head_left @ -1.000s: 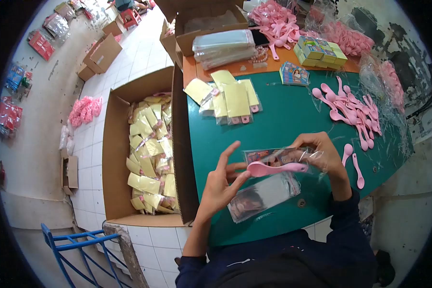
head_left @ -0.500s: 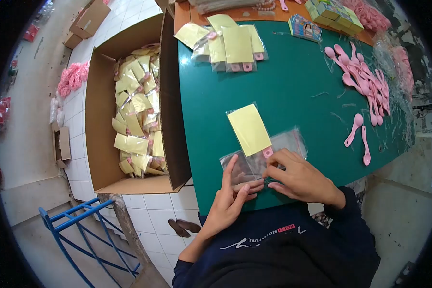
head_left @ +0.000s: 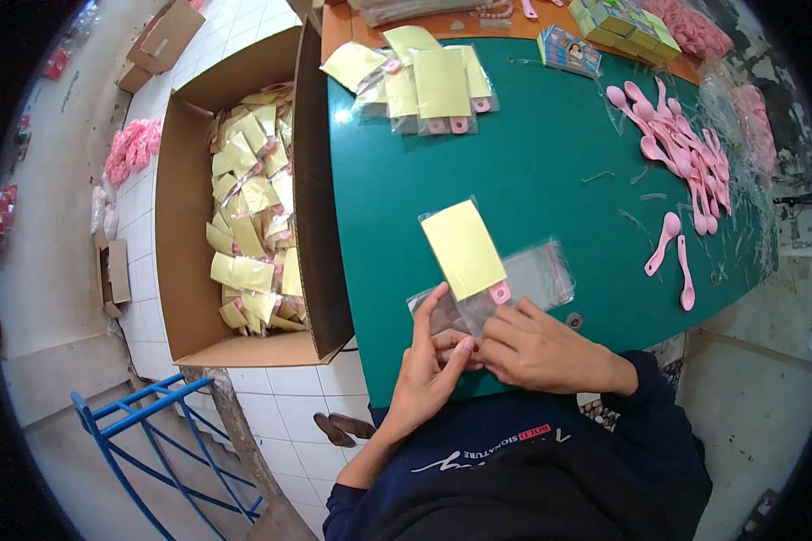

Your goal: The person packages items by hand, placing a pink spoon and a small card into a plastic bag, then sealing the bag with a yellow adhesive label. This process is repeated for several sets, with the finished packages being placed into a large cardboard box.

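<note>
A clear plastic bag [head_left: 481, 317] lies at the table's near edge, holding a yellow card [head_left: 465, 251] with a pink spoon's handle end [head_left: 500, 292] showing at its lower corner. My left hand [head_left: 431, 365] grips the bag's near end between thumb and fingers, its index finger stretched along the side. Pressed together at the same end are the fingers of my right hand [head_left: 550, 350], closed on the bag edge; their tips are partly hidden. More clear bags [head_left: 537, 270] lie flat beneath and to the right.
Several filled packets [head_left: 442, 83] lie at the far left of the green table [head_left: 550, 162]. Pink spoons [head_left: 681, 153] are heaped at the right, two lying apart. A cardboard box [head_left: 320, 207] of packets stands left. Card stacks [head_left: 627, 32] sit at the back.
My right hand has shifted left along the bag's near end, closer to my left hand. Both hands stay at the bag. The view has moved slightly.
</note>
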`<state>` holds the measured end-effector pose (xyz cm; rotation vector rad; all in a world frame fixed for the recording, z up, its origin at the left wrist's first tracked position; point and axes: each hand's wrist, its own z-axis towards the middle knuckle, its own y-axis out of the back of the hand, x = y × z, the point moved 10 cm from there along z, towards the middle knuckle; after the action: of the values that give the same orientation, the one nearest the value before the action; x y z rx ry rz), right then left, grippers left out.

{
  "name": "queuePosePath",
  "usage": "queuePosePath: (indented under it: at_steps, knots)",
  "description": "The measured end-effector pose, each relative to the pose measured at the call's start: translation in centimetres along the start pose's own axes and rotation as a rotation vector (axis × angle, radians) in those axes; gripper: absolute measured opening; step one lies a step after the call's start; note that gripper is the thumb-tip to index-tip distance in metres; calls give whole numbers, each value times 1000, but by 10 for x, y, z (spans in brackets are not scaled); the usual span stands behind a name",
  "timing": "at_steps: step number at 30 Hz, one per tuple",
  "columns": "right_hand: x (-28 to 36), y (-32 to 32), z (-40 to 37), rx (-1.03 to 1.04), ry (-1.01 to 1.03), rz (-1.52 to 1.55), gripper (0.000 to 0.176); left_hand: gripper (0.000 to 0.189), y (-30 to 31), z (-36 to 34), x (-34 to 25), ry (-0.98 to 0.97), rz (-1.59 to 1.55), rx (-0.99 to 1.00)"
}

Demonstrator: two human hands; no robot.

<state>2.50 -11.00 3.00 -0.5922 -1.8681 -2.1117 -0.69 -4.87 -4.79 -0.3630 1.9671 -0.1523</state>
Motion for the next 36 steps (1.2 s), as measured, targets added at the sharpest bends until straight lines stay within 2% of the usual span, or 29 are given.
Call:
queuePosePath:
  at_steps: [3,5,7,9,10,11,13,17,20,21,22,24,27,28,30,33,34,36]
  knots:
    - [4,9,0,-43,47,43,18,70,-4,6,-17,-10,4,26]
    - [2,22,-2,-58,78,152,16,66,0,11,-25,-62,-3,-62]
    - [-2,41,-11,20,154,437,17,62,10,12,-34,-143,9,-170]
    - [-27,77,-33,47,219,699,19,53,13,14,-33,-112,-31,-104]
    - [-64,106,-62,-58,193,767,21,52,15,14,-30,-73,-26,-60]
    - [-110,141,-95,-208,97,778,14,51,13,14,-26,-37,-21,-18]
    - [-212,164,-204,-519,-449,680,18,38,14,12,-20,-38,14,-10]
    - [-265,203,-295,-607,-935,-249,41,23,5,15,-17,-52,-60,8]
    - [-159,144,-131,-528,-644,81,58,14,-1,12,-15,-99,-205,-12]
    - [-121,102,-91,-422,-530,210,61,13,-4,13,-17,-135,-220,-5]
    - [-87,72,-61,-328,-412,101,60,12,-7,12,-18,-164,-232,6]
    - [-53,39,-32,-364,-262,-6,46,9,-12,9,-23,-211,-291,66]
    - [-57,19,-26,-393,-202,166,28,12,-4,3,-26,-189,-229,99]
    - [-58,24,-25,-416,-195,212,21,13,4,3,-24,-108,-155,56]
    - [-63,26,-27,-430,-189,349,21,17,20,-2,-22,49,-21,-34]
    - [-65,24,-24,-414,-206,478,22,27,17,2,-41,-180,463,-112]
    - [-65,24,-23,-408,-215,505,22,26,14,4,-36,-156,561,-84]
    - [-71,26,-24,-399,-280,563,19,21,11,4,-45,-275,622,-82]
